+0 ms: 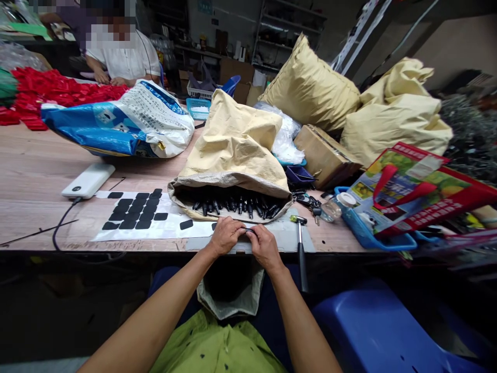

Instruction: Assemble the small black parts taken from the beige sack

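Note:
At the table's front edge, my left hand (226, 235) and my right hand (264, 247) are closed, fingertips nearly meeting. Pinched between them is a small dark part (248, 229), mostly hidden by the fingers. Just beyond, a cream cloth sack (233, 150) lies with its mouth toward me, full of slim black pieces (239, 205). Left of my hands is a white sheet (174, 231) bearing several black rounded patches (144, 210). A hammer (300, 243) rests to the right, its dark handle hanging over the edge. Below my hands, an open sack (229, 310) sits at my lap.
A power bank (88, 181) with a cable and a blue-white bag (132, 122) lie on the left. Red pieces (62, 90) are heaped near a seated person (120, 59). Rightward are a blue basket (361, 233), a wooden box (326, 155) and a blue stool (380, 326).

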